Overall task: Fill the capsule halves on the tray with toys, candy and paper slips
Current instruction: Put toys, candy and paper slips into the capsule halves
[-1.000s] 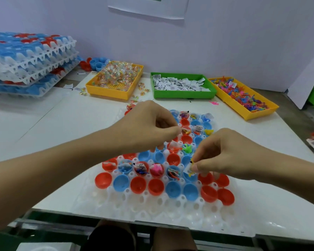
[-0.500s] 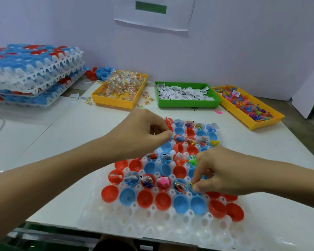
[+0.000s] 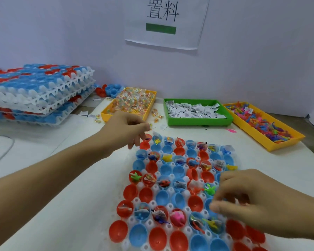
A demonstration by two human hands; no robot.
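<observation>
Capsules (image 3: 178, 189) sit open-side up in the tray (image 3: 149, 222) for dropping items in. Left hand (image 3: 127, 128) pinches something small far-left; right hand (image 3: 246, 201) hovers curled, contents unclear.

You face a plain pale lavender-white wall (image 3: 243, 57) that runs the whole width of your view, lit evenly and softly with no hard shadows. A white paper sign (image 3: 164, 22) hangs on it above centre, printed with two large black characters and a green bar beneath; its lower edge curls slightly off the wall. Below you lies a white counter (image 3: 76, 142), with a thin light-coloured cable (image 3: 3, 156) looping across it at your far left.
</observation>
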